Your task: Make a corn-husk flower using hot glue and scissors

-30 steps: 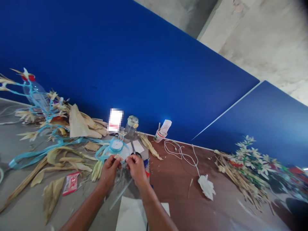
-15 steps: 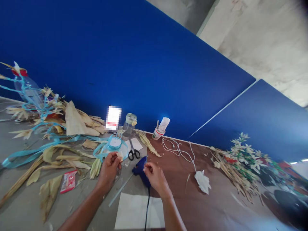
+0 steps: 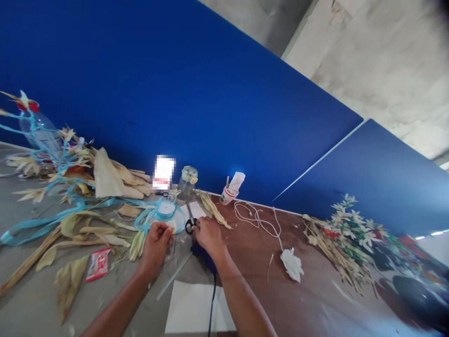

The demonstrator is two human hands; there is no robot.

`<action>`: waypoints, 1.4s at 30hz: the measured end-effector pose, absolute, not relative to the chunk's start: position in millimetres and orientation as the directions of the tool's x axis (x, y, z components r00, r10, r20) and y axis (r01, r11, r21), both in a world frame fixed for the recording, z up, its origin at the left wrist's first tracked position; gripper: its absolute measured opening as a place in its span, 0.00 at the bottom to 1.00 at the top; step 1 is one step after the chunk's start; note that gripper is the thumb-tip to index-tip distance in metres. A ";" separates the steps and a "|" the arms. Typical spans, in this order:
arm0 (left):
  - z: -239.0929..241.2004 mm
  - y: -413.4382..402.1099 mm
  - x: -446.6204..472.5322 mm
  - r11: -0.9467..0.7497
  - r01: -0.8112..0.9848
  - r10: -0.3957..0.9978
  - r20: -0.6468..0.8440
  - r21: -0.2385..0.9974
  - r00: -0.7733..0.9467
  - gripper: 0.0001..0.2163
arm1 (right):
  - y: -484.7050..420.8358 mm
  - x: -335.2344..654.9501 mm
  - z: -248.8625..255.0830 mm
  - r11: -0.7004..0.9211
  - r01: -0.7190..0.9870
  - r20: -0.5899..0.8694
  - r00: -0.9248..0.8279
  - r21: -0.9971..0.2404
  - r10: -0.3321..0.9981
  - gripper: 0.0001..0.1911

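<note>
In the head view, the left hand (image 3: 156, 244) holds a small pale piece (image 3: 171, 225) pinched between fingertips near the blue ribbon spool (image 3: 165, 209), while the right hand (image 3: 209, 235) is at the scissors' (image 3: 189, 227) handles, finger closure there undeterminable.

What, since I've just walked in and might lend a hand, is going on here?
A person's left hand pinches a small pale piece near a roll of blue ribbon on a cluttered table. The right hand is at the handles of the scissors; whether it grips them is unclear. A blue corded tool lies partly hidden by that hand.
</note>
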State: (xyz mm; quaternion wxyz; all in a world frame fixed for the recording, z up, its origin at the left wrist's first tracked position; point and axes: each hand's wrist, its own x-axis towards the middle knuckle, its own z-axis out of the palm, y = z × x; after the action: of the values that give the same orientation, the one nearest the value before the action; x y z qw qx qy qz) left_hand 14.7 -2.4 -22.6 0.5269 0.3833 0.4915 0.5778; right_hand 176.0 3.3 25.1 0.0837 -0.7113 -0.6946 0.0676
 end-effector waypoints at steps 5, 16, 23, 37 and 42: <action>-18.1 -2.3 12.1 -0.031 -0.196 0.988 0.000 0.980 -0.155 0.11 | 28.8 160.6 14.3 0.025 1.000 -0.103 -0.026 -0.017 0.994 0.15; -5.6 -8.7 14.4 0.040 -0.158 0.989 -0.062 0.987 -0.133 0.17 | 39.2 165.2 15.5 -0.102 0.977 -0.183 0.067 -0.189 0.981 0.19; -13.5 -7.1 15.9 0.018 -0.235 0.990 -0.050 0.972 -0.133 0.17 | 35.1 197.7 26.0 -0.207 0.803 -0.200 0.112 -0.559 0.973 0.17; -17.4 -5.6 12.3 0.024 -0.187 0.990 -0.050 0.982 -0.135 0.18 | -14.4 178.5 45.6 -0.247 -0.216 -0.206 -0.195 -0.945 0.959 0.24; -20.7 -4.7 10.5 0.007 -0.178 0.993 -0.027 0.984 -0.114 0.19 | -23.6 157.2 32.6 -0.200 -0.134 -0.181 -0.138 -0.971 0.974 0.24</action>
State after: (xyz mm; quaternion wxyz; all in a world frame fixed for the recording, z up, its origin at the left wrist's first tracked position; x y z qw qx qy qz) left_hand 10.5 -4.7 -20.7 0.5168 0.4192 0.4861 0.5665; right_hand 157.2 -23.6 32.6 0.4529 -0.4752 -0.4416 0.6117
